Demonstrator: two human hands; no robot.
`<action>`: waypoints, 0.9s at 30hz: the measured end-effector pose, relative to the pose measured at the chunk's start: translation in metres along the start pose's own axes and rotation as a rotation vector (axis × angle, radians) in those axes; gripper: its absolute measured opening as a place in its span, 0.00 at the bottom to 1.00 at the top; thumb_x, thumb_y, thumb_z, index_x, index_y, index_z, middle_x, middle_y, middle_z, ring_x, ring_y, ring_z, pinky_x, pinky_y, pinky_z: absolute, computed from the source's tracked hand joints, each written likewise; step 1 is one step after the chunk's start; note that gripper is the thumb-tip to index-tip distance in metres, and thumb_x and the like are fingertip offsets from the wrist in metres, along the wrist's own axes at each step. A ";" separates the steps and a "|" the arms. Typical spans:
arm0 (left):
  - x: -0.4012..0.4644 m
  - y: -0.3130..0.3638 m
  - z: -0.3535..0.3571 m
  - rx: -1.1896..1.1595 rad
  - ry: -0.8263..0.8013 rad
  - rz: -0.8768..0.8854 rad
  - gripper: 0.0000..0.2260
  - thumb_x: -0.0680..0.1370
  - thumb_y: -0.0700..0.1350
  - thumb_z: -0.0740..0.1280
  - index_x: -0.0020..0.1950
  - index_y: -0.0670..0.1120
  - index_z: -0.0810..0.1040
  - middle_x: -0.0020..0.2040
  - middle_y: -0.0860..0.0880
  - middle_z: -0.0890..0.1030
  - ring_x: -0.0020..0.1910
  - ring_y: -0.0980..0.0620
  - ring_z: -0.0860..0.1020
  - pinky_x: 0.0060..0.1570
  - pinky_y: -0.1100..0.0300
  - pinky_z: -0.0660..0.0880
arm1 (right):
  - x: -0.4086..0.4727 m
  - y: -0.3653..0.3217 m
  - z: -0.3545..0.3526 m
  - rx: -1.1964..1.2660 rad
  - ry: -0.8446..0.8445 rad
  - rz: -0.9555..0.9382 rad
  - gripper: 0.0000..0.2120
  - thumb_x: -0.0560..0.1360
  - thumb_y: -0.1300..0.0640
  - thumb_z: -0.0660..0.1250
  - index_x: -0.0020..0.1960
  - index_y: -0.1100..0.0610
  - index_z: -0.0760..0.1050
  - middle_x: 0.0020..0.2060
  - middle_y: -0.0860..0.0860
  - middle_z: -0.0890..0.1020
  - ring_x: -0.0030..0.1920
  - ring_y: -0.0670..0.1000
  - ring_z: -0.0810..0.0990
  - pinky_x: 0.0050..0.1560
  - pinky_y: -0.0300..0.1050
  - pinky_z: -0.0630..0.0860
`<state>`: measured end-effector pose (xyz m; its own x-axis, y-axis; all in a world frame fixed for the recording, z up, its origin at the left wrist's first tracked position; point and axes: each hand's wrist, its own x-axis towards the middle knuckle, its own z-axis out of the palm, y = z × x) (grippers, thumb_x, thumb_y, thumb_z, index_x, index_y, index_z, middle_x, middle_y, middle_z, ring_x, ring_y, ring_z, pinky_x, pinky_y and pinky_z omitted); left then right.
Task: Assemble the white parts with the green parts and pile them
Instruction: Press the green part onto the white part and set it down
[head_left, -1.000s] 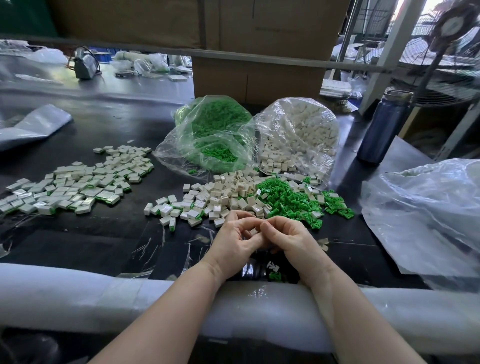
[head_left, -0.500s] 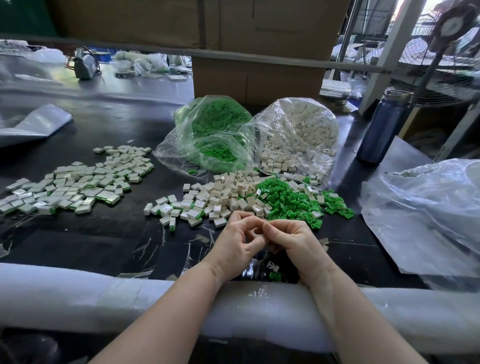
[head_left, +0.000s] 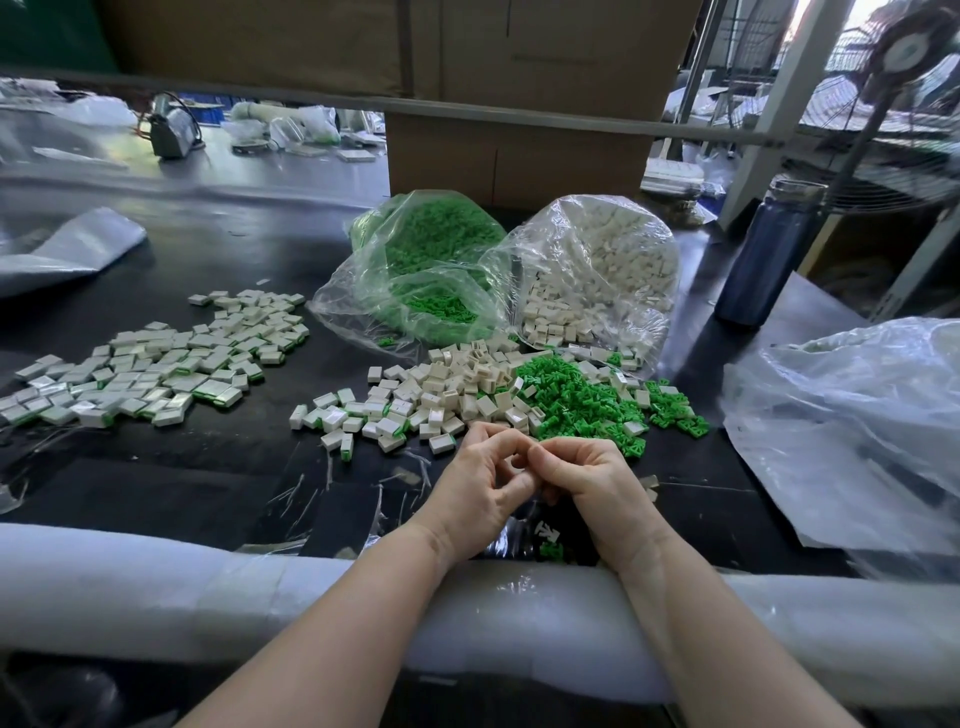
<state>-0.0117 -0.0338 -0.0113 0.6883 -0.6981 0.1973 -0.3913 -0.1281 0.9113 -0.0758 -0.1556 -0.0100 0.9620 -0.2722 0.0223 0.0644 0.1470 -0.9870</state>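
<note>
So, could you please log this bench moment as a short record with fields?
hands: left hand and right hand meet fingertip to fingertip, curled; the part between them is hidden
finished: flat spread of assembled white-and-green blocks, far left
loose stock: heap of white plastic housings beside heap of green plastic clips
bags: clear bag of green clips; clear bag of white housings

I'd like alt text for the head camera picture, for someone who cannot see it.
Two bare hands, left hand and right hand, meet fingertip to fingertip at the near edge of a black table. Beyond them lie loose white parts and green parts, their two clear bags behind, and a pile of assembled pieces to the left.
</note>
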 end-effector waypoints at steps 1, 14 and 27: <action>0.000 0.000 0.000 0.001 0.000 0.001 0.10 0.75 0.35 0.66 0.43 0.51 0.75 0.53 0.46 0.68 0.38 0.59 0.70 0.46 0.70 0.71 | 0.000 0.000 0.000 0.003 -0.003 0.003 0.08 0.75 0.66 0.64 0.40 0.65 0.80 0.27 0.51 0.81 0.27 0.44 0.78 0.29 0.34 0.73; -0.001 0.003 0.000 0.026 -0.017 0.001 0.07 0.76 0.35 0.65 0.45 0.47 0.75 0.52 0.45 0.68 0.38 0.56 0.70 0.44 0.70 0.71 | 0.000 -0.001 -0.002 0.021 -0.018 0.031 0.08 0.74 0.66 0.64 0.44 0.70 0.78 0.28 0.53 0.81 0.27 0.45 0.77 0.29 0.34 0.73; 0.002 0.001 -0.002 -0.026 0.122 -0.088 0.04 0.76 0.40 0.67 0.49 0.42 0.79 0.53 0.45 0.71 0.43 0.49 0.73 0.51 0.57 0.77 | 0.002 0.003 -0.002 -0.077 0.157 -0.066 0.05 0.72 0.59 0.68 0.47 0.60 0.80 0.40 0.54 0.84 0.39 0.49 0.82 0.36 0.41 0.79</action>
<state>-0.0098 -0.0336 -0.0093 0.7888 -0.5941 0.1576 -0.3114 -0.1652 0.9358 -0.0744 -0.1576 -0.0130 0.9026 -0.4250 0.0683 0.0998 0.0522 -0.9936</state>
